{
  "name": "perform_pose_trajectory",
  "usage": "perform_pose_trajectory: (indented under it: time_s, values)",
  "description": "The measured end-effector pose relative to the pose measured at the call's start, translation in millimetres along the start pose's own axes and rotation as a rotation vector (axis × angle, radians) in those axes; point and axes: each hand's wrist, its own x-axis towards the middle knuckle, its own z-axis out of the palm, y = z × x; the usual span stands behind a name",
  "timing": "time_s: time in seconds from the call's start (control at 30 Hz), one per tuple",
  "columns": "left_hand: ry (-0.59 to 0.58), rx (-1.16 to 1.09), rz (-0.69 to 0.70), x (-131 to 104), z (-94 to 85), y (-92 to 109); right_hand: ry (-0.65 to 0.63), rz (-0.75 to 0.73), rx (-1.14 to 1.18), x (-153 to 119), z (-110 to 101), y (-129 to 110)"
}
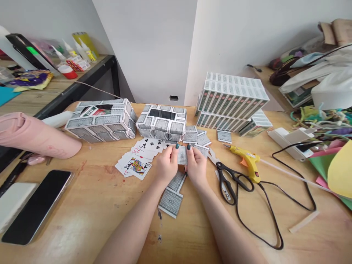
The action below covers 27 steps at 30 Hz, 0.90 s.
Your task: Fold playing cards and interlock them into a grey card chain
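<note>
- Gripping anything in the left hand [167,161]?
- Yes, pinching one side of a patterned card [182,156], with the thumb laid on top.
- And in the right hand [197,165]?
- Pinching the opposite side of the same card, again with the thumb on top. Unable to make out most of the fingers beneath.
- Held where, exactly?
- Over the wooden table [96,216], in front of the small card-covered box [162,124] and to the right of some face-up cards [137,165]. Unable to tell whether touching the wood.
- Seeing anything between the forearms?
- Yes, seeing a couple of face-down cards [171,202], just below the hands.
- And past the right hand?
- Seeing black-handled scissors [220,165], then a yellow glue gun [249,161], with stacked card packs [231,99] farther back.
</note>
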Motion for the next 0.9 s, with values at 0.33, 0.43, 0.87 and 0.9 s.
perform_pose_trajectory:
  time_s: [0.33,0.43,0.87,0.9]
  values:
    - [-0.321,-0.042,-0.141,6.9,-12.1,-1.8,0.098,-0.021,-0.108,3.3,-8.8,-1.6]
    - [-0.344,0.045,-0.089,7.4,-12.7,5.0,0.106,-0.018,-0.103,4.1,-9.1,0.3]
    - [-0.212,0.006,-0.069,10.2,-9.4,-10.4,-0.09,-0.044,-0.021,4.6,-5.5,9.0]
    - [-0.195,-0.04,-0.091,10.7,-9.7,-10.2,-0.123,-0.041,-0.025,4.4,-5.8,9.8]
